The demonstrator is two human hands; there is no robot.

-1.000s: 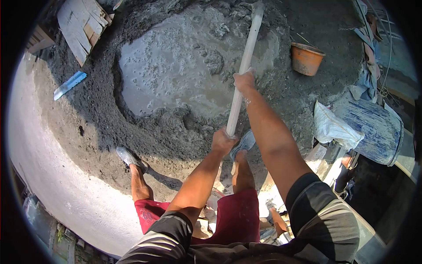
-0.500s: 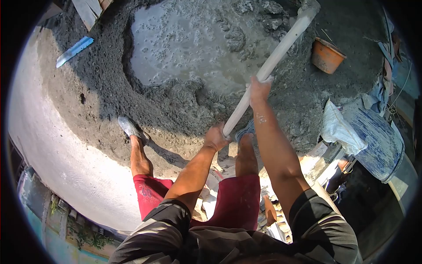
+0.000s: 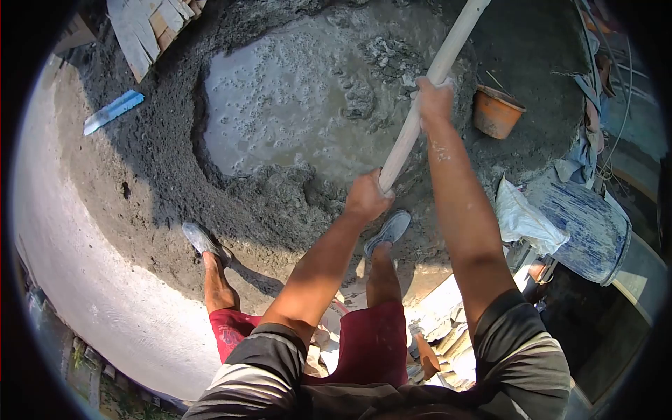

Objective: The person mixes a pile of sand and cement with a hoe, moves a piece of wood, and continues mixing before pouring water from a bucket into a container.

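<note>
My left hand (image 3: 369, 196) is wrapped round the lower end of a long, pale wooden tool handle (image 3: 404, 148). Higher up the same handle, my right hand (image 3: 435, 101) grips it with closed fingers. The handle slants up to the right and leaves the view at the top, so the tool's head is hidden. Beyond my hands lies a pool of wet grey cement mix (image 3: 280, 105), ringed by a bank of dark sand and mortar (image 3: 182, 175). My left hand is above the near edge of this bank.
An orange bucket (image 3: 497, 115) stands right of the pool. Further right are a white sack (image 3: 525, 217) and a blue-streaked drum (image 3: 577, 224) on its side. A blue strip (image 3: 114, 112) and broken boards (image 3: 150, 31) lie at left. Another bare leg (image 3: 425, 357) shows behind mine.
Both hands have pushed forward and upward with the handle, and its far end has gone out of view. The view has shifted slightly, with the bucket now further left.
</note>
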